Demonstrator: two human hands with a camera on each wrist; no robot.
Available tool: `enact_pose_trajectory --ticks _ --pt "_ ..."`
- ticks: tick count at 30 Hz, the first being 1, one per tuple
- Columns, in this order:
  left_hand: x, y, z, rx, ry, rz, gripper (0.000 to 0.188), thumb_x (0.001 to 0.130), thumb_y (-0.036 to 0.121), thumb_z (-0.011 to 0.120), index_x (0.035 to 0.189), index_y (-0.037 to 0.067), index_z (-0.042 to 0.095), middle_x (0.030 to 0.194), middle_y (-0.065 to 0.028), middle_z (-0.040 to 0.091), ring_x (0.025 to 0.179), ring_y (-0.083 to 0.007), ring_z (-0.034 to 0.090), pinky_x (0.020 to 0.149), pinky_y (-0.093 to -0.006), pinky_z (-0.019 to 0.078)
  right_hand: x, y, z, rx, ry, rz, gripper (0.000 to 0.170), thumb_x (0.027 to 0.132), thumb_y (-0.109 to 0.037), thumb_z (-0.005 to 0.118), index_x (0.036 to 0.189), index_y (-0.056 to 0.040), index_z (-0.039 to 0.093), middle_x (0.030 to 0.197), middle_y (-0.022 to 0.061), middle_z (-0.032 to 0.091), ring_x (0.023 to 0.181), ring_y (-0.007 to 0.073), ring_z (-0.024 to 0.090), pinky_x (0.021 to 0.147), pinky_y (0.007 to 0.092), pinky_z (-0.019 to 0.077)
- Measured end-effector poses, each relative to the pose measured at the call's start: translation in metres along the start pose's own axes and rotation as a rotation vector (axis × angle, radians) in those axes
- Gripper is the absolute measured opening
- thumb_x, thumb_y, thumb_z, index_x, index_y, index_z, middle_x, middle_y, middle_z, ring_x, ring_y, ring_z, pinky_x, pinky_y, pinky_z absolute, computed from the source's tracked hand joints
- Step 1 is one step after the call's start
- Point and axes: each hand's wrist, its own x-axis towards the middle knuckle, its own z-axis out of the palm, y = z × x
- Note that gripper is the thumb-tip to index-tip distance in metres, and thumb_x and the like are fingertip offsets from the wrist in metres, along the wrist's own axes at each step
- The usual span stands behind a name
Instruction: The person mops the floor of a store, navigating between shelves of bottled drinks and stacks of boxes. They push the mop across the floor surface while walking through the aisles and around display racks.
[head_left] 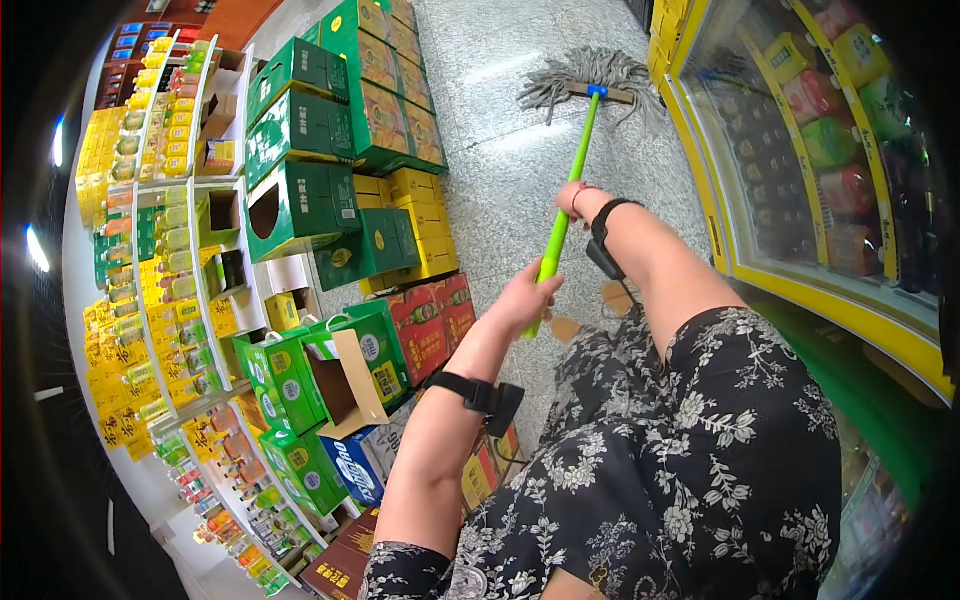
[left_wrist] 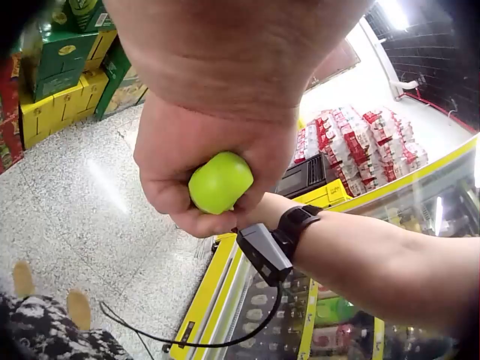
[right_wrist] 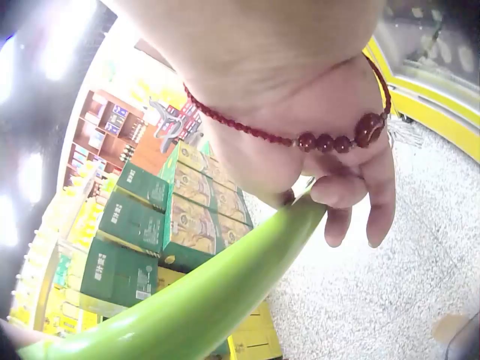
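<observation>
Both hands are on the bright green handle of a mop (head_left: pixel 571 163). My left hand (head_left: pixel 525 299) grips the handle near its end; in the left wrist view the rounded green end (left_wrist: pixel 220 183) pokes out of the curled fingers. Farther along, my right hand (head_left: pixel 575 200), with a red beaded bracelet, holds the handle. The right wrist view shows thumb and fingers (right_wrist: pixel 340 191) around the handle, some fingers hanging looser. A blue clamp joins the handle to the grey string mop head (head_left: pixel 610 70), which lies spread on the speckled floor.
A yellow-framed glass drinks cooler (head_left: pixel 722 190) stands along the right. Stacked green cartons (head_left: pixel 300 125), yellow boxes (head_left: pixel 425 225) and red cartons (head_left: pixel 425 322) line the left, before shelves of bottles (head_left: pixel 165 280). Speckled floor (head_left: pixel 490 200) runs between them. An open green carton (head_left: pixel 350 375) stands near the left arm.
</observation>
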Motion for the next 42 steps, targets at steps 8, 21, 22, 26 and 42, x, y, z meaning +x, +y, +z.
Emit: enact_pose_trajectory --ticks 8,21,22,26,42 --pt "0.009 0.007 0.035 -0.018 -0.02 0.032 0.057 0.084 0.023 0.058 0.132 0.006 0.033 0.079 -0.0057 0.052 0.066 -0.0135 0.051 0.052 -0.0286 0.0467 -0.03 0.03 -0.006 0.179 0.024 0.133 0.042 0.089 -0.037 0.037 0.109 -0.0024 0.049 0.079 0.0119 0.058 0.066 0.0235 0.057 0.053 0.0418 0.0503" --pt "-0.184 -0.259 0.03 0.002 -0.005 -0.08 0.058 0.087 0.021 0.057 0.137 0.011 0.03 0.07 0.0009 0.047 0.057 -0.0087 0.044 0.049 -0.0245 0.041 -0.137 -0.051 0.258 0.292 -0.302 0.091 0.047 0.089 -0.043 0.041 0.109 -0.0029 0.055 0.081 0.0106 0.063 0.057 0.0229 0.058 0.049 0.0395 0.0523" --pt "-0.207 -0.294 0.035 -0.016 0.003 -0.084 0.058 0.087 0.021 0.057 0.137 0.011 0.03 0.07 0.0009 0.047 0.057 -0.0087 0.044 0.049 -0.0245 0.041 -0.148 -0.06 0.291 0.264 -0.341 0.085 0.042 0.09 -0.04 0.039 0.109 -0.0066 0.055 0.082 0.0124 0.064 0.052 0.0168 0.049 0.056 0.0387 0.0518" --pt "-0.298 -0.423 0.056 -0.083 0.041 -0.109 0.06 0.086 0.024 0.057 0.138 0.013 0.029 0.07 -0.0009 0.048 0.053 -0.0095 0.045 0.047 -0.0248 0.0402 -0.202 -0.101 0.396 0.141 -0.56 0.033 0.044 0.09 -0.04 0.037 0.11 -0.005 0.054 0.082 0.0129 0.064 0.055 0.0184 0.052 0.057 0.0403 0.0521" --pt "-0.363 -0.548 0.127 -0.168 0.147 -0.086 0.061 0.086 0.017 0.053 0.139 0.009 0.025 0.073 -0.0038 0.052 0.052 -0.0101 0.048 0.048 -0.0256 0.0426 -0.196 -0.1 0.529 -0.01 -0.877 0.185 0.054 0.089 -0.046 0.037 0.109 0.0017 0.052 0.095 0.0185 0.062 0.072 0.0255 0.063 0.067 0.0409 0.0519"
